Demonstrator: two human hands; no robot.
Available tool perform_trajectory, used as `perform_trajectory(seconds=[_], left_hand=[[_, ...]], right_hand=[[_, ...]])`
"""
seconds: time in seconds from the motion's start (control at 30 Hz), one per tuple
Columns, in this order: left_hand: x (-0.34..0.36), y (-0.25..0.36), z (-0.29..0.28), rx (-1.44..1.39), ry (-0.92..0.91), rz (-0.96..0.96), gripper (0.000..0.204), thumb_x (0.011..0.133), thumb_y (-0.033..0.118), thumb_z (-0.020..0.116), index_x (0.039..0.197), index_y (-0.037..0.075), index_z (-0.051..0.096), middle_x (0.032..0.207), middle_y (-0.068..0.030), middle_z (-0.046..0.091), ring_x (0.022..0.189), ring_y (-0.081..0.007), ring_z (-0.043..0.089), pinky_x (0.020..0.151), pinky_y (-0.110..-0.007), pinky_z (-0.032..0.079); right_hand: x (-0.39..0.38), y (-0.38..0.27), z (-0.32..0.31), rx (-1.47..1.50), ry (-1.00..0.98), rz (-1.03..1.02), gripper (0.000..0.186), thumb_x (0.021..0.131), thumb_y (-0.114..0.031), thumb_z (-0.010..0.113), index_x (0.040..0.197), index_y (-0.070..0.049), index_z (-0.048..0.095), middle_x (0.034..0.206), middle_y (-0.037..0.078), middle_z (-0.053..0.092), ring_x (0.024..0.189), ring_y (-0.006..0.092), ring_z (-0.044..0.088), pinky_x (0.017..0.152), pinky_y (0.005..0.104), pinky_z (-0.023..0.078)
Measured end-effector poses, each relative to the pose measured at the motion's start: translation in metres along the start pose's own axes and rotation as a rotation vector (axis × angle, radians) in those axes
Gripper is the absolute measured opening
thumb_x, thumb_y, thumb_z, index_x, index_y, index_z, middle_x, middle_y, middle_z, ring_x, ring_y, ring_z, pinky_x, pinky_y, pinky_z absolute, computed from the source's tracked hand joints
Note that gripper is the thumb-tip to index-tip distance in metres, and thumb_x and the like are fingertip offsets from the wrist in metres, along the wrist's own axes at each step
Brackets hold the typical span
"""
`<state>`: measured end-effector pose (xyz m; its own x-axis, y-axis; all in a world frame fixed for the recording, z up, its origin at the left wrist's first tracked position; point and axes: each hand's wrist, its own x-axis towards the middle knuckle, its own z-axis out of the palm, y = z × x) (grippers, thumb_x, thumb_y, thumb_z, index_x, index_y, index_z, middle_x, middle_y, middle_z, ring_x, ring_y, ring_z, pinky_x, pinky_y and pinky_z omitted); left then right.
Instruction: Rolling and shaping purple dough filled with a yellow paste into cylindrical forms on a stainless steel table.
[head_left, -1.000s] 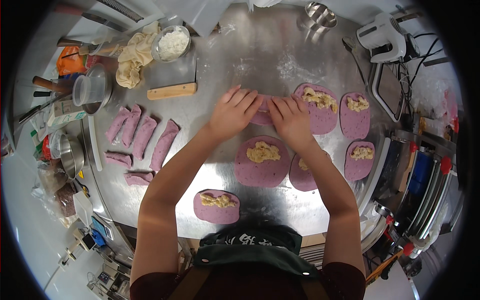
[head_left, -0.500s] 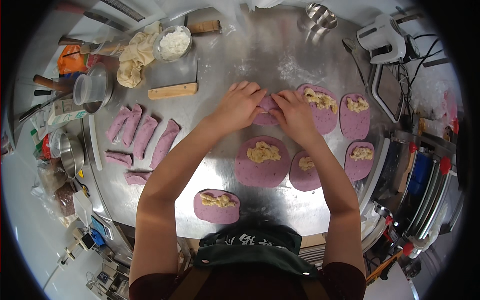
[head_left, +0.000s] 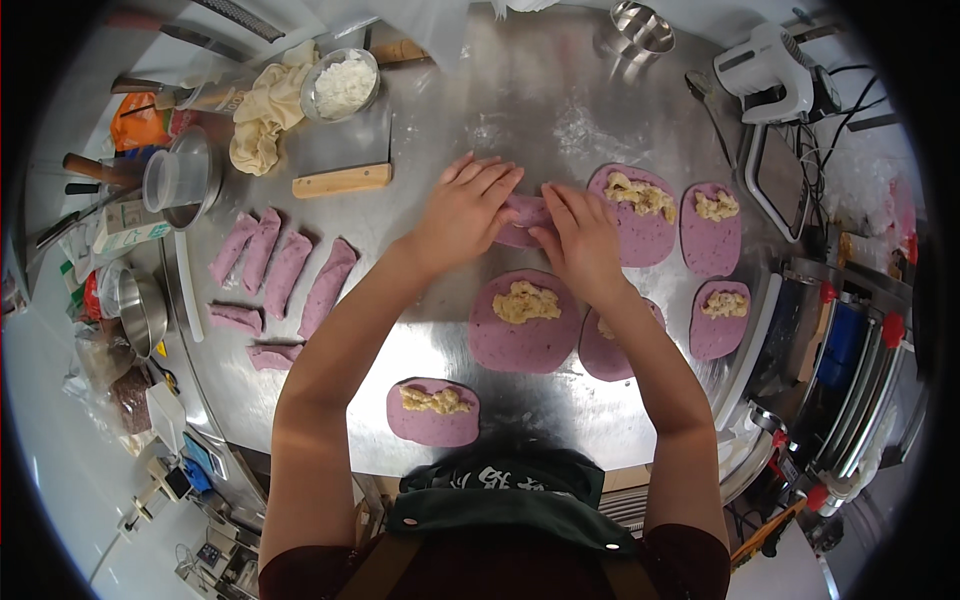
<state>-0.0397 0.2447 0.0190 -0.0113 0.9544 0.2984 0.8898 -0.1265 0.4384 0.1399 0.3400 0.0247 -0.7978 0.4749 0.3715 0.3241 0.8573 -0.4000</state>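
Between my hands, at the middle of the steel table, lies a partly rolled purple dough piece. My left hand grips its left end, fingers stretched forward and thumb on the dough. At its right end, the bent fingers and thumb of my right hand press the dough. Just nearer me lies a flat purple dough round topped with lumpy yellowish filling. My right forearm partly covers another dough round. Beyond my right hand is a larger filled dough oval.
Several rolled dough sticks lie at left. More filled pieces lie right, and one dough piece near the front edge. Farther back are a wooden-handled scraper, a bowl of white stuff, a metal bowl and a hand mixer.
The left hand has shifted slightly left and its fingers are straighter. The right hand's fingers have drawn a little nearer me, and more of the rolled dough shows between the hands.
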Motion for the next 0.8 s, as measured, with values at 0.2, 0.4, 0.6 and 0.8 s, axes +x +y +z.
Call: perform_trajectory(seconds=[0.2,0.4,0.6,0.8], left_hand=[[-0.009,-0.002,0.003,0.083,-0.093,0.039,0.041,0.078,0.018,0.065,0.117,0.005,0.061,0.118,-0.0099,0.060,0.115,-0.0240,0.054,0.103,-0.043,0.037],[-0.024,0.006,0.005,0.224,0.004,0.091,0.042,0.077,0.020,0.066,0.116,0.006,0.061,0.119,-0.0071,0.060,0.113,-0.0236,0.054,0.104,-0.043,0.037],[-0.009,0.005,-0.002,0.117,-0.045,0.032,0.043,0.078,0.021,0.066,0.118,0.005,0.059,0.122,-0.0076,0.058,0.115,-0.0245,0.052,0.103,-0.044,0.036],[-0.036,0.008,0.009,0.141,-0.061,0.067,0.044,0.078,0.021,0.067,0.119,0.005,0.059,0.126,-0.0080,0.056,0.116,-0.0254,0.052,0.103,-0.044,0.037]], right_hand=[[-0.004,0.006,0.006,0.082,-0.172,0.003,0.037,0.075,-0.016,0.068,0.108,-0.001,0.062,0.107,0.009,0.060,0.102,0.0269,0.056,0.092,0.0418,0.042],[-0.012,0.005,0.007,-0.116,-0.030,-0.276,0.037,0.074,-0.018,0.070,0.107,-0.003,0.062,0.105,0.009,0.059,0.101,0.0256,0.056,0.093,0.0446,0.042],[0.000,0.002,0.005,0.075,-0.047,-0.003,0.041,0.073,-0.020,0.071,0.108,-0.003,0.061,0.103,0.009,0.059,0.098,0.0267,0.056,0.091,0.0434,0.043],[-0.015,0.004,0.007,0.041,-0.087,-0.149,0.042,0.071,-0.019,0.071,0.108,-0.003,0.061,0.103,0.008,0.059,0.097,0.0269,0.056,0.088,0.0423,0.043]])
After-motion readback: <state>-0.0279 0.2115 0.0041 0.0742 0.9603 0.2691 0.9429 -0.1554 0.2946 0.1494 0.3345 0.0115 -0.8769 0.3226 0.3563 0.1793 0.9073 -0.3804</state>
